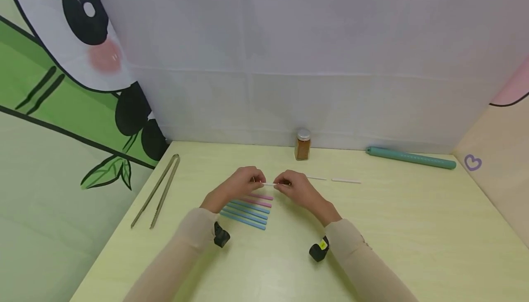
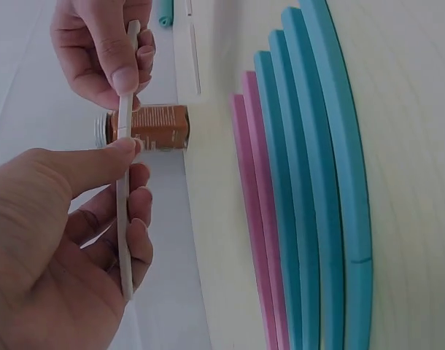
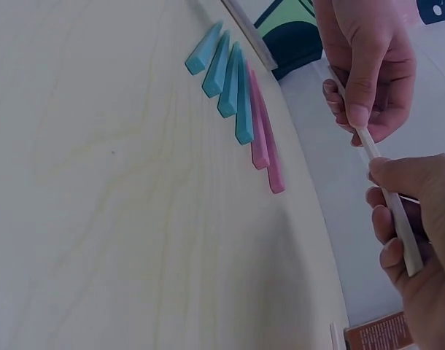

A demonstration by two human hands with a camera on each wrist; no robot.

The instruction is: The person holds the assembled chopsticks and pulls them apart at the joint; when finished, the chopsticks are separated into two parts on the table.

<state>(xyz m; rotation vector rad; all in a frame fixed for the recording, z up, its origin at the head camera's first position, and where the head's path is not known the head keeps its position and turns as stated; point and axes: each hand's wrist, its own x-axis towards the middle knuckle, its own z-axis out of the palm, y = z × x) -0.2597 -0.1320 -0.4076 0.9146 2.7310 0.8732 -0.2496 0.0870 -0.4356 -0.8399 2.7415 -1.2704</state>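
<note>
In the head view, my left hand [image 1: 241, 183] and right hand [image 1: 301, 191] meet over the far middle of the table, pinching a thin white stick [image 1: 268, 184] between thumbs and fingers. Seen from the left wrist, the white stick [image 2: 123, 189] carries a fine line across it between the two thumbs. Its ends pass along the curled fingers of each hand. Below my left hand lie several blue sticks [image 1: 246, 217] and two pink sticks [image 1: 258, 204], side by side. One blue stick [image 2: 354, 182] also shows a line across it. Two white sticks [image 1: 346, 181] [image 1: 317, 178] lie right of my right hand.
Metal tongs [image 1: 161, 192] lie at the table's left edge. A spice jar [image 1: 303, 145] with a silver lid stands at the back, against the white cloth [image 1: 330, 63]. A green rod [image 1: 411, 157] lies along the back right edge.
</note>
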